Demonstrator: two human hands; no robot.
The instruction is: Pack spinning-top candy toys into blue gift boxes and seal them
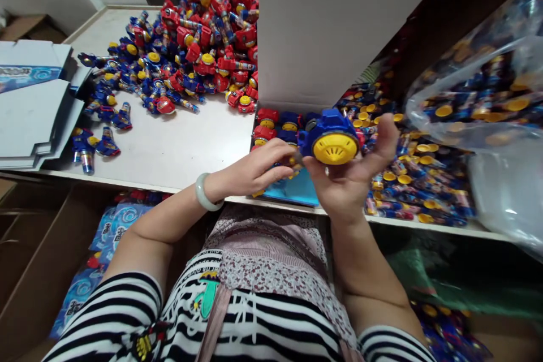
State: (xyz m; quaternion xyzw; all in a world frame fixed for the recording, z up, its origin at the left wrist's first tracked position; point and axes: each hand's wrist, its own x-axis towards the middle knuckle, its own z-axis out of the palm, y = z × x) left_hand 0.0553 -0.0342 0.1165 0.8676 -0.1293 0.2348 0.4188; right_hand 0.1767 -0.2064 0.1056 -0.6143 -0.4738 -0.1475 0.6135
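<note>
A blue toy with a round yellow disc (335, 149) is held up in my right hand (345, 186), whose thumb points up and outward beside it. My left hand (271, 167) is closed at the toy's left side, its thumb and fingers brought together; what lies between the fingertips is too small to make out. Beneath both hands stands an open display box (292, 194) with a light blue inside at the front. Rows of red toys (266, 119) and blue toys (290, 120) fill its back part, partly hidden by my hands.
The box's tall white lid (331, 28) stands upright behind. Red toys (207, 39) and blue toys (156, 76) are heaped at the left. Flat printed cartons (34, 107) lie far left. Yellow-capped tubes (407, 175) and a clear plastic bag (487, 107) are at the right.
</note>
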